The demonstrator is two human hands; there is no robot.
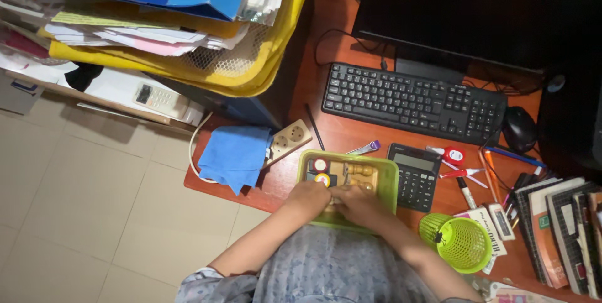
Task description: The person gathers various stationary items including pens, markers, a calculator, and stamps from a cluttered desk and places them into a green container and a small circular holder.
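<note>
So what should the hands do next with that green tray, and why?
Probably lift one small item out of the near end of the green tray. Both the left hand and the right hand are already bunched together there, fingers down among the contents, while the wooden stamps and round ink pads further back lie untouched. What exactly they grip is hidden.

Two bare forearms rose from the bottom of the frame, converging at lower centre, left hand (308, 199) curled knuckles-up, right hand (362, 206) just beside it, fingers bent downward, both hands close together, fingertips hidden from view.
</note>
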